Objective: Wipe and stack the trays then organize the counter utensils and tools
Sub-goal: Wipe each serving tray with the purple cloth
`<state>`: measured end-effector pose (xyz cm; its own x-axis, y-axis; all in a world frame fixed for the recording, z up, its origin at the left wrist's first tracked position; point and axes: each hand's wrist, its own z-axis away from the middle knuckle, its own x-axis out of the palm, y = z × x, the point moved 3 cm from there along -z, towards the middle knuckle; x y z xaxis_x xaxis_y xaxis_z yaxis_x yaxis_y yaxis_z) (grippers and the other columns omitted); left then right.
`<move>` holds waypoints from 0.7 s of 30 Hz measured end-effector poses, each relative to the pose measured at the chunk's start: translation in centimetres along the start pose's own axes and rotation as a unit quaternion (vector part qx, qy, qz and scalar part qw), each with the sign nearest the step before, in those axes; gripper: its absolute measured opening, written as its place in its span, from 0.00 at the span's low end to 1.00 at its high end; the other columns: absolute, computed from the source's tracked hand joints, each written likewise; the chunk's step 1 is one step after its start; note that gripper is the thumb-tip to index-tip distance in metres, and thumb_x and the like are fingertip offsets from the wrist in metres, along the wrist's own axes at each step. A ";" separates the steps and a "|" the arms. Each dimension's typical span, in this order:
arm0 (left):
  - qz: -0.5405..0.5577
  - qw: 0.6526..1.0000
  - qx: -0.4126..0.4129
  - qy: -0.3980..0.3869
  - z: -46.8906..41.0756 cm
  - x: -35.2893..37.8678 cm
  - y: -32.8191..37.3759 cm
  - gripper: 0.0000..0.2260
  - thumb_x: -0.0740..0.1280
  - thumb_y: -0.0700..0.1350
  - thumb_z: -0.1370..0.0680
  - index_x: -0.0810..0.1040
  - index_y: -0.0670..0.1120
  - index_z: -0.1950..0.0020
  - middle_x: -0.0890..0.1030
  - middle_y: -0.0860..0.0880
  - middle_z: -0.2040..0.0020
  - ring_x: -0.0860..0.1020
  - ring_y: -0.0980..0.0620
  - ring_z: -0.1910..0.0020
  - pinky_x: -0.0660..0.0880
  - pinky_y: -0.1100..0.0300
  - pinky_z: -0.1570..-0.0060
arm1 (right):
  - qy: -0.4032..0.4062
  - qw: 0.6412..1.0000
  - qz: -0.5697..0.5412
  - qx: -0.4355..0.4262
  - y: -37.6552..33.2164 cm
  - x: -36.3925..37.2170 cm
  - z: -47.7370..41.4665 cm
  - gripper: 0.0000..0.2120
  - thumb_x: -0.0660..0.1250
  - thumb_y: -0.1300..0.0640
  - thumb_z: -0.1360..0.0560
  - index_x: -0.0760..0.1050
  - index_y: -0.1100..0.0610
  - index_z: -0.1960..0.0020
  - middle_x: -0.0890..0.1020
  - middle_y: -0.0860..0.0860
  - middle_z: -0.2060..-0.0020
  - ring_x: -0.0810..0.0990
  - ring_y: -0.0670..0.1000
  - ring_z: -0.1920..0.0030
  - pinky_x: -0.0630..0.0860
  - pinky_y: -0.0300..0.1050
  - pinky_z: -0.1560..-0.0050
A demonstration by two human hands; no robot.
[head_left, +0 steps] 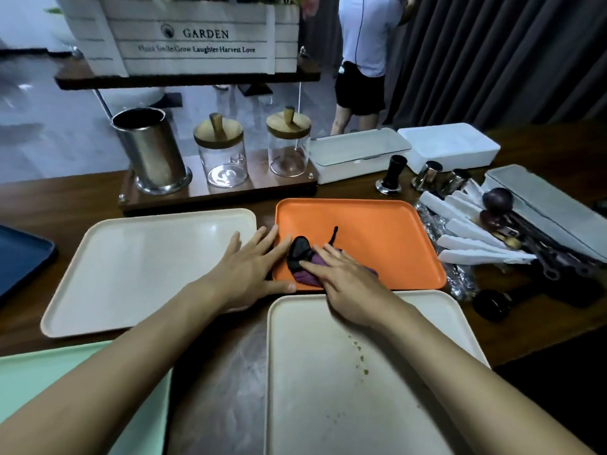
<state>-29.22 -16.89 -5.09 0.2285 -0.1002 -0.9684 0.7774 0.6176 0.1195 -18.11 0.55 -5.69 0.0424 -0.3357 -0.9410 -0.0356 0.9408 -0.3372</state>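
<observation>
Closest in, found a mint-green tray (49,382) at the lower left and, right of it, a cream tray (328,415) dotted with brownish crumbs (359,356). Had both forearms stretched over the dark wooden counter (216,372) above these.

Farther back, from the left: spotted a navy tray (23,254) cut off by the frame edge, then a second cream tray (131,274) with a glossy surface. Held the left hand (253,267) flat and wide open, fingers straight and spread, bridging the gap between that tray and the orange tray (377,238), thumb at the orange rim's near corner; gripped nothing with it. Pressed the right hand (348,277) down on a purple-and-black cloth (303,261) bunched in the orange tray's near left part, fingers nearly straight, not curled round the fabric.

Behind, on a low wooden stand (216,195): saw a steel canister (151,152), its inside too dark to read, then a clear glass jar (223,156) and a second glass jar (289,146), each under a knobbed wooden lid.

Right of the stand, noted a white box (358,156) with lid shut, another white box (450,146) beside it, and a black tamper (392,175) and small steel cups (428,175) in front. Far right: made out white-wrapped utensils (469,231) fanned just beside the orange tray, dark tools (558,267) tangled past them, and a long grey case (551,211), closed.
</observation>
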 end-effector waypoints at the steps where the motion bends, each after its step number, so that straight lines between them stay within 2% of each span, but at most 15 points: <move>1: -0.010 1.000 0.005 -0.013 -0.1 0.0 -0.1 0.57 0.33 0.84 0.40 0.41 0.55 0.17 0.39 0.49 0.17 0.40 0.47 0.18 0.40 0.38 0.23 | 0.000 1.000 -0.001 0.013 0.6 -0.2 0.4 0.27 0.52 0.61 0.16 0.60 0.44 0.20 0.52 0.50 0.19 0.46 0.51 0.19 0.44 0.47 0.20; 2: -0.016 1.000 0.004 -0.026 -0.2 0.0 -0.1 0.60 0.30 0.84 0.42 0.44 0.54 0.16 0.39 0.49 0.17 0.40 0.47 0.18 0.40 0.37 0.23 | 0.002 1.000 -0.004 0.029 1.3 -0.4 0.8 0.27 0.52 0.62 0.17 0.60 0.44 0.20 0.51 0.50 0.19 0.46 0.51 0.19 0.44 0.47 0.20; 4: -0.022 0.999 -0.001 -0.041 -0.2 -0.1 -0.2 0.62 0.29 0.84 0.44 0.47 0.53 0.16 0.40 0.50 0.17 0.41 0.48 0.17 0.41 0.36 0.23 | 0.015 0.997 -0.007 0.073 3.4 -0.7 1.4 0.30 0.52 0.65 0.18 0.59 0.44 0.20 0.51 0.51 0.19 0.46 0.51 0.19 0.45 0.50 0.20; 6: -0.024 0.998 -0.006 -0.051 -0.2 -0.4 0.1 0.57 0.36 0.84 0.38 0.48 0.53 0.16 0.40 0.49 0.16 0.42 0.48 0.17 0.41 0.37 0.23 | 0.040 0.991 0.014 0.127 5.8 -1.1 2.0 0.32 0.52 0.66 0.21 0.59 0.46 0.20 0.52 0.55 0.19 0.47 0.55 0.19 0.47 0.54 0.20; 9: -0.035 0.997 -0.010 -0.063 -0.1 -0.7 0.4 0.44 0.50 0.76 0.26 0.49 0.52 0.16 0.40 0.49 0.16 0.42 0.48 0.17 0.41 0.36 0.23 | 0.059 0.969 0.071 0.230 9.2 -2.0 2.0 0.34 0.55 0.67 0.22 0.56 0.49 0.19 0.50 0.59 0.19 0.48 0.58 0.19 0.47 0.55 0.20; 11: -0.038 0.997 -0.009 -0.066 -0.2 -0.8 0.3 0.41 0.54 0.73 0.23 0.49 0.53 0.16 0.40 0.49 0.16 0.42 0.48 0.17 0.41 0.37 0.22 | 0.057 0.952 0.103 0.283 10.9 -2.8 1.0 0.36 0.57 0.66 0.23 0.52 0.50 0.18 0.49 0.61 0.19 0.48 0.59 0.19 0.47 0.54 0.20; 17: -0.029 0.997 -0.008 -0.071 -0.3 -0.8 0.2 0.40 0.55 0.72 0.23 0.49 0.54 0.16 0.40 0.49 0.16 0.42 0.48 0.17 0.39 0.38 0.22 | 0.070 0.943 0.120 0.302 13.4 -3.9 -3.8 0.31 0.58 0.59 0.21 0.57 0.53 0.20 0.55 0.63 0.21 0.52 0.61 0.20 0.51 0.55 0.21; 21: -0.024 0.997 -0.005 -0.071 -0.6 -0.6 0.2 0.40 0.55 0.72 0.23 0.49 0.54 0.16 0.39 0.48 0.16 0.42 0.48 0.17 0.39 0.38 0.22 | 0.092 0.944 0.123 0.292 13.6 -4.0 -5.7 0.25 0.54 0.55 0.17 0.60 0.53 0.20 0.58 0.63 0.22 0.56 0.62 0.21 0.52 0.56 0.22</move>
<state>-29.56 -16.29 -4.56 0.2728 -0.2378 -0.9322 0.7832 0.6177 0.0716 -24.48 14.45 -6.70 -0.0724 -0.0551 -0.9959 0.5367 0.8395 -0.0854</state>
